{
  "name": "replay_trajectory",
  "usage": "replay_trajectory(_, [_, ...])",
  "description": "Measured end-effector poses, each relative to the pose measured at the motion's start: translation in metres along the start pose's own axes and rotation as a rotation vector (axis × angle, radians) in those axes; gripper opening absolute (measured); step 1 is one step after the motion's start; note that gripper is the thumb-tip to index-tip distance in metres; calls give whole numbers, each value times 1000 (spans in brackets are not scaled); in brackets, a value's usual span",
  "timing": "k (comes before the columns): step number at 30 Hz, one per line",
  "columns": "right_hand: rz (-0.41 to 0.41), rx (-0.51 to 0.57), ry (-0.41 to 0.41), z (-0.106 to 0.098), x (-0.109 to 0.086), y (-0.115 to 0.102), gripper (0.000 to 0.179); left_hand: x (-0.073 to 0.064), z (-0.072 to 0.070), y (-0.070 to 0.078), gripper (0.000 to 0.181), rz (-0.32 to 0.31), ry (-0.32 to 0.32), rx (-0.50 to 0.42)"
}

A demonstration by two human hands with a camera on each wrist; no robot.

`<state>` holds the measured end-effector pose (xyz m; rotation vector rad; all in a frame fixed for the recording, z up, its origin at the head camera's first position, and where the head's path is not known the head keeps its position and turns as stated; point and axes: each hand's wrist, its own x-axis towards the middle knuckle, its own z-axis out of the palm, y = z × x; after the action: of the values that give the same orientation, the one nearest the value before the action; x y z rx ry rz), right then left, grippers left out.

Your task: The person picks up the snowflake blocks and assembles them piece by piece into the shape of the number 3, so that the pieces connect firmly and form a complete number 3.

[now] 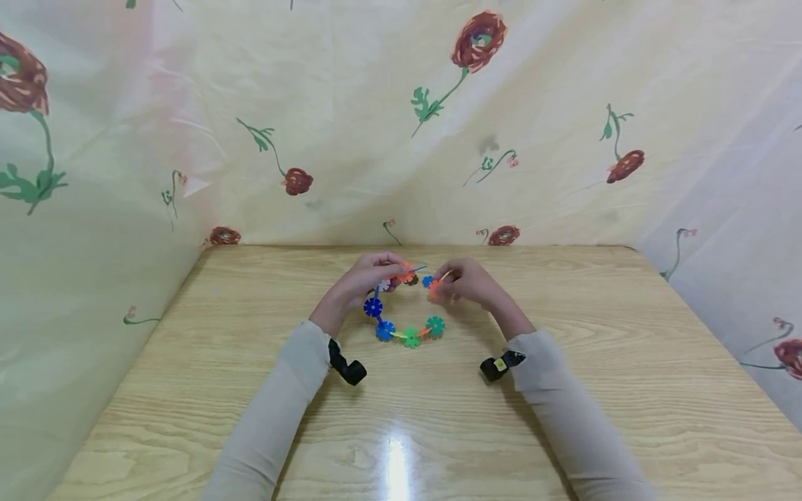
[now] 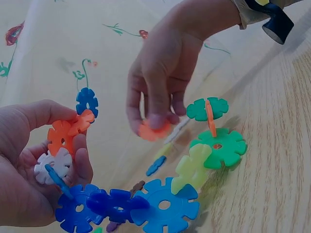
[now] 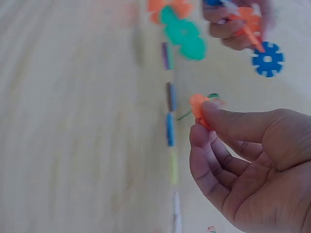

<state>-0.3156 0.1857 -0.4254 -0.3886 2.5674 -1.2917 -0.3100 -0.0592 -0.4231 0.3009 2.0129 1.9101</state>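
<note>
My left hand (image 1: 366,275) pinches an orange slotted disc (image 2: 60,138) in a curved chain of interlocking plastic discs. Beyond its fingertips, a blue disc (image 2: 87,104) forms one end of the chain. From the hand the chain runs through a white disc (image 2: 52,166), blue discs (image 2: 165,205), a yellow-green one (image 2: 193,167) and green ones (image 2: 221,148). Between thumb and fingertips, my right hand (image 1: 466,282) holds a single orange disc (image 3: 198,107), apart from the chain. Part of the chain is hidden behind the left fingers in the head view.
Loose discs lie in a row at the back of the wooden table (image 1: 401,410), among them a blue one (image 3: 170,129), a yellow one (image 3: 174,166) and a white one (image 3: 177,211). A flowered cloth (image 1: 351,125) hangs behind the table.
</note>
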Motion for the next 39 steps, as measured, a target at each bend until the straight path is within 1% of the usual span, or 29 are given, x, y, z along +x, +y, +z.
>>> replay_trajectory(3, [-28,65,19,-2,-3,-6,24,0,0,-1,17,-4,-3,1])
replay_trajectory(6, [-71,107,50,-4,-4,-11,27,0,-1,-1,19,-15,-1,4])
replay_trajectory(9, [-111,134,79,-6,-6,-15,27,-1,-3,-1,21,-24,0,3])
replay_trajectory(11, [-120,152,95,-6,-7,-17,27,-1,-3,0,21,-30,1,2])
replay_trajectory(18, [-98,227,133,-7,-6,-19,27,0,-5,-1,20,-45,-3,4])
replay_trajectory(23, [-78,266,137,-5,-6,-19,24,-1,-5,-1,20,-46,-8,12])
replay_trajectory(28, [-84,273,137,-5,-7,-19,22,0,-4,-1,20,-42,-14,10])
replay_trajectory(39, [-100,239,115,-5,-8,-20,24,1,-3,-1,16,-42,-16,2])
